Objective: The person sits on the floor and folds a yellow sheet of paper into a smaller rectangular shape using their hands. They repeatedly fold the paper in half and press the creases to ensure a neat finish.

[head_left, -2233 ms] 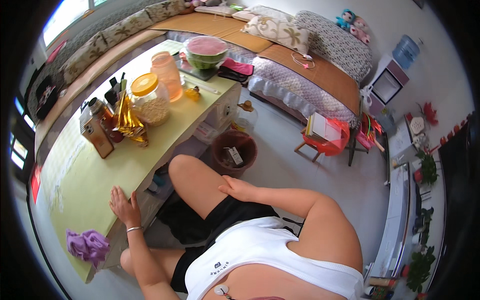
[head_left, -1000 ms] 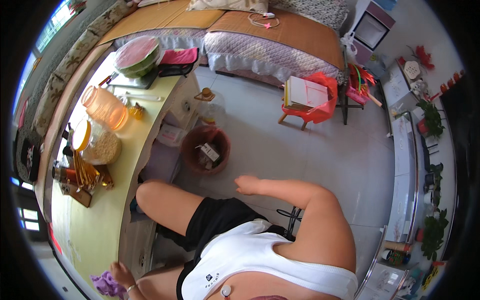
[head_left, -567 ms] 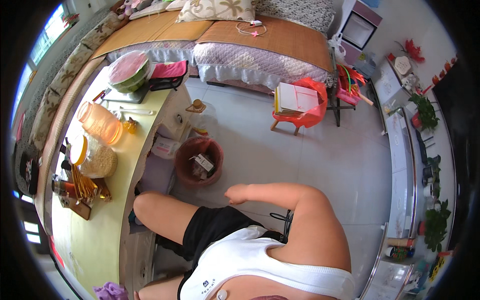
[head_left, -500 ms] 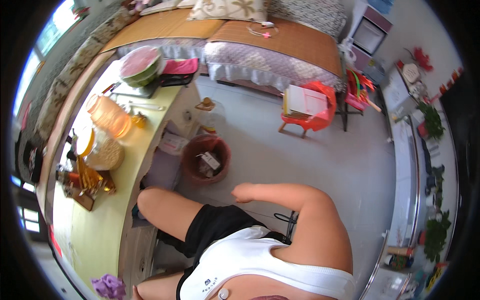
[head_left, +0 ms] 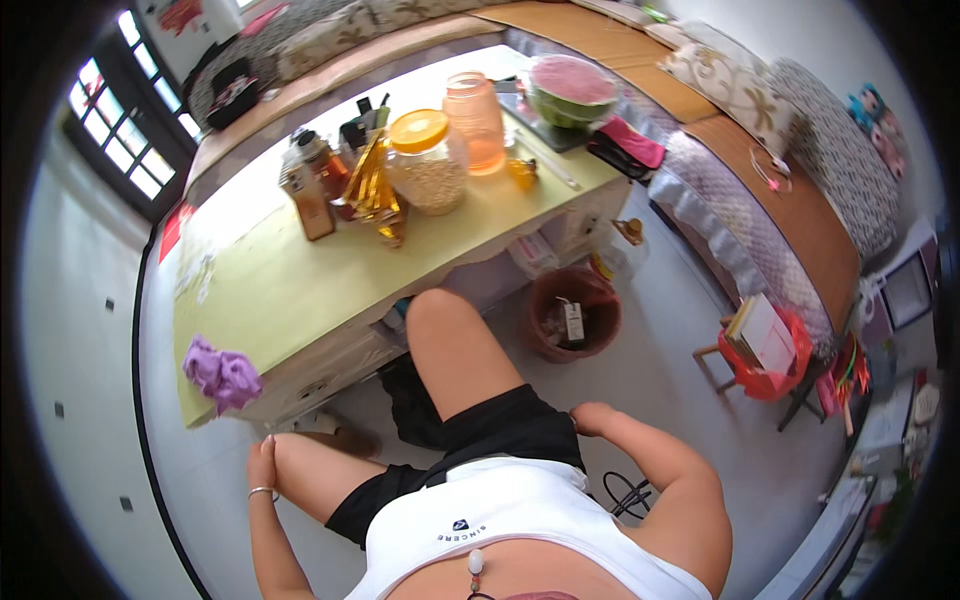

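My left hand (head_left: 262, 464) rests against the outer side of my left knee, fingers straight and close together, with no object visible in it. A thin bracelet circles that wrist. Close to it, a crumpled purple cloth (head_left: 222, 374) lies on the near left corner of the yellow-green table (head_left: 270, 290). My right hand (head_left: 594, 420) is beside my right hip, next to the black shorts (head_left: 515, 425). Its fingers point inward and are partly hidden, so their closure is unclear. A black cable loop (head_left: 627, 494) is just below my right forearm.
On the table stand a yellow-lidded jar (head_left: 428, 165), an orange pitcher (head_left: 474, 125), several bottles and a cut watermelon (head_left: 568, 92). A brown bin (head_left: 545, 342) is on the floor. At right, a stool (head_left: 708, 368) bears papers in a red bag (head_left: 795, 355).
The view has swung left, bringing the whole table and my left arm into sight. My right hand has come down from above the floor to beside my hip.
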Demonstrator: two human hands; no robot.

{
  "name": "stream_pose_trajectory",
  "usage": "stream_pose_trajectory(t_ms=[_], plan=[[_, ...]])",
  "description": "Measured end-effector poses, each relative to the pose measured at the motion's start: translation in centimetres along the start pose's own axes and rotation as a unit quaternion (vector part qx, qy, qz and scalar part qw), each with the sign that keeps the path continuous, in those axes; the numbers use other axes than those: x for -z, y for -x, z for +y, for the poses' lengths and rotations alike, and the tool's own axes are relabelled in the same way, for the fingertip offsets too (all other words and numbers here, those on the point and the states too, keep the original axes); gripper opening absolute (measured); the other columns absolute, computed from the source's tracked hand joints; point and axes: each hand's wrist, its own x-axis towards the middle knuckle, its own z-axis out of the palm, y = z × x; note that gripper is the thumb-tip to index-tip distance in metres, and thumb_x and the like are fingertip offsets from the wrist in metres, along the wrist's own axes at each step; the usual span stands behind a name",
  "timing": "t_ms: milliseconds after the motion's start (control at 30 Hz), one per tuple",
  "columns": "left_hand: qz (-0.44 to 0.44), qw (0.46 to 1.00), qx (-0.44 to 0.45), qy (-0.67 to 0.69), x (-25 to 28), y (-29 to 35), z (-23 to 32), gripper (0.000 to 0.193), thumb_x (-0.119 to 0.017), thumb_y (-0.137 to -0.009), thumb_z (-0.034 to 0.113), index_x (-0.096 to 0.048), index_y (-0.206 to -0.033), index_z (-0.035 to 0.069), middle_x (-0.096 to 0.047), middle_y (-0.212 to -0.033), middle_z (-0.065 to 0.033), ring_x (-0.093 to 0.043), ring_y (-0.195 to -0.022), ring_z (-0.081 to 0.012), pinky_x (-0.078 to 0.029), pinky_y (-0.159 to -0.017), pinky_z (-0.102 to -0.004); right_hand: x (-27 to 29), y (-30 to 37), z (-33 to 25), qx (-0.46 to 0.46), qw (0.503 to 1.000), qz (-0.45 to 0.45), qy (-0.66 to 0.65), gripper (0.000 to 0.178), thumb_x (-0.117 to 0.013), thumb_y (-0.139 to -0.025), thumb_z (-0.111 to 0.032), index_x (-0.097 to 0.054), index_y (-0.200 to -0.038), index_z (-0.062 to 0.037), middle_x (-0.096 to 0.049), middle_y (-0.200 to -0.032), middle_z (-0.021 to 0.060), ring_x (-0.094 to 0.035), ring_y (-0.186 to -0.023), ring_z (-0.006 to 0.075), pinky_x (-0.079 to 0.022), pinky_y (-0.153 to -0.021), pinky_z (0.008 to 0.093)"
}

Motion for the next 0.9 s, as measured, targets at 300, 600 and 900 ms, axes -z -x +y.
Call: stream_pose_trajectory(t_ms=[300, 600, 900], plan=[[0.042, 0.998, 0.019, 0.039, 0.2, 2.8, -2.3, 0.058, -0.057, -0.095, 0.055, -0.066, -0.107, -0.001, -0.067, -0.109, -0.0289, -0.063, -0.103, -0.0438, -0.049, -0.089, -0.0473, 2.4, -2.8, -0.3, 0.073, 0.995, 0.041, 0.050, 0.029, -0.058, -0.088, -0.030, -0.069, -0.102, -0.0081, -0.071, -0.104, 0.0182, -0.067, -0.101, 0.0388, -0.055, -0.084, 0.0488], [0.050, 0.998, -0.030, 0.004, 0.7, 3.1, -5.2, 0.059, -0.056, -0.094, 0.056, -0.065, -0.106, -0.002, -0.066, -0.109, -0.0305, -0.062, -0.105, -0.0469, -0.049, -0.090, -0.0476, 2.1, -3.3, -1.4, 0.075, 0.996, -0.006, 0.054, 0.030, -0.059, -0.086, -0.028, -0.071, -0.106, -0.0085, -0.072, -0.107, 0.0186, -0.067, -0.104, 0.0398, -0.055, -0.086, 0.0489], [0.041, 0.999, 0.034, 0.008, 0.1, 2.9, 2.0, 0.064, -0.057, -0.091, 0.059, -0.062, -0.106, -0.003, -0.066, -0.107, -0.0307, -0.062, -0.105, -0.0473, -0.049, -0.091, -0.0496, 2.6, -0.9, 0.6, 0.013, 0.997, -0.009, 0.082, 0.029, -0.059, -0.090, -0.029, -0.070, -0.110, -0.0105, -0.070, -0.112, 0.0184, -0.066, -0.106, 0.0375, -0.054, -0.089, 0.0488]])
